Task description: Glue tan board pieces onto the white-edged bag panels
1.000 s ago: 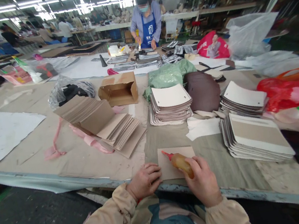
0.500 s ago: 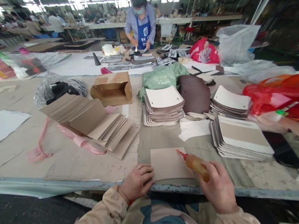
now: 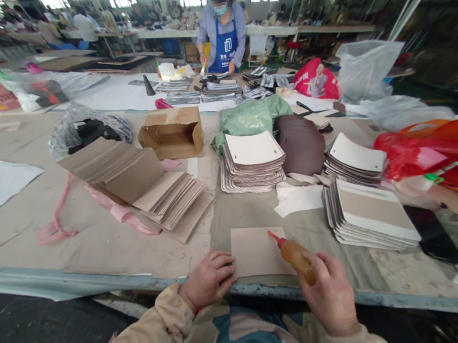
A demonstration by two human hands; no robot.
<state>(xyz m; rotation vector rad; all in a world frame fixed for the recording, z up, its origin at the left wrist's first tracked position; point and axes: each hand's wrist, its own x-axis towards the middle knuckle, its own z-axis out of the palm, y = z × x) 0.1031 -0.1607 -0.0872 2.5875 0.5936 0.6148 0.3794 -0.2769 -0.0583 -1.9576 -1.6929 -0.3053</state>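
A tan card sheet (image 3: 255, 258) lies flat at the table's front edge. At its left edge rests my left hand (image 3: 211, 279), with bent fingers held together and the fingertips on the sheet's border. My right hand (image 3: 331, 295) is wrapped round an amber squeeze bottle (image 3: 296, 260) with a red nozzle. The bottle is tilted, its nozzle tip over the upper right part of the sheet; whether the tip touches it I cannot tell. Further left, similar tan card sheets (image 3: 176, 201) stand fanned in a stack.
Stacks of white-topped panels (image 3: 254, 149) and edged panels (image 3: 373, 211) stand ahead and to the right. A dark phone (image 3: 435, 235) lies beside them. Behind are an open cardboard box (image 3: 171, 134), a green plastic bag (image 3: 252, 114) and a red bag (image 3: 443, 154). A co-worker (image 3: 225, 36) stands across the table.
My right hand and the bottle have shifted slightly left, the nozzle tip moving left over the sheet. My left hand stays in place. The view has tilted a little.
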